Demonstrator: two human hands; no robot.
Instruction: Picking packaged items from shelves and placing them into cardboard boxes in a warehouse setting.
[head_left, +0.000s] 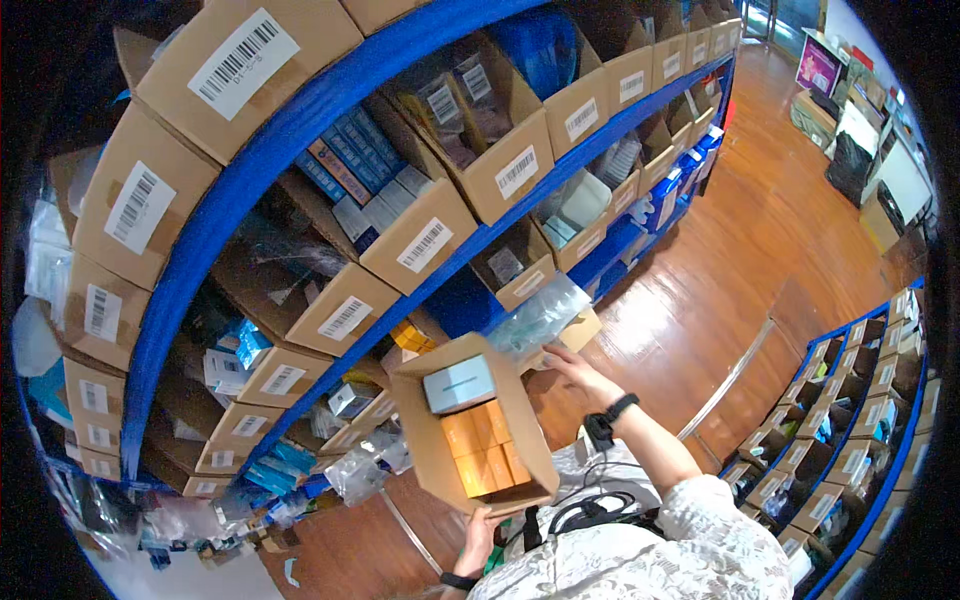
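Observation:
A cardboard bin (424, 442) is in front of my body, tilted so that its inside shows. Several small orange boxes (480, 442) and a pale blue box (460, 385) lie in it. My left hand (478, 541) grips the bin's near lower edge, its fingers partly hidden beneath the cardboard. Beyond the bin's other side, my right hand (574, 371) reaches to the edge of another carton (581, 330) on the shelf, beside clear plastic packaging (540, 315). Whether its fingers close on that carton cannot be told.
Blue shelving (300, 82) with barcoded cardboard bins curves along the left side. A second rack (847, 450) of bins stands at the lower right. Wooden floor (720, 262) runs between them. Plastic bags (360, 472) protrude low on the near shelving. A dark cable (600, 510) lies against my clothing.

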